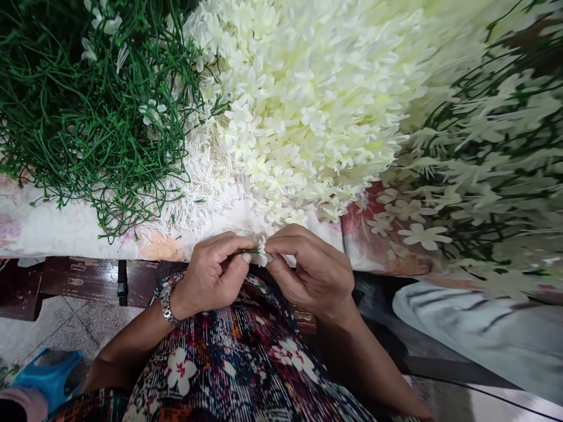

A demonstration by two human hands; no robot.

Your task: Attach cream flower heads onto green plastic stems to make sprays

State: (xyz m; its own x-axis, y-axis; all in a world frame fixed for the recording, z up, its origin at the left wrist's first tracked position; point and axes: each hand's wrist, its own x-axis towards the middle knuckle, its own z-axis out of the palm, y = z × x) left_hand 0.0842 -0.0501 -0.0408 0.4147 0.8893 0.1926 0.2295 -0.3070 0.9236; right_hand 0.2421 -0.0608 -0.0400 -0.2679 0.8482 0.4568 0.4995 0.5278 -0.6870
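My left hand (211, 275) pinches a thin green stem (249, 251) between thumb and fingers, just above my lap. My right hand (308, 266) is closed on a small white artificial flower (263, 252) at the stem's tip, so both hands meet at that point. A metal watch (166, 305) sits on my left wrist. Directly beyond the hands lies a big heap of white flower heads (316, 99) on the cloth-covered table (65, 225).
A tangle of green plastic stems (92, 111) fills the far left. A strip of thin white stamens (197, 181) lies between stems and flowers. Assembled flower sprigs (488, 152) are piled at the right. A blue sandal (48, 378) is on the floor at lower left.
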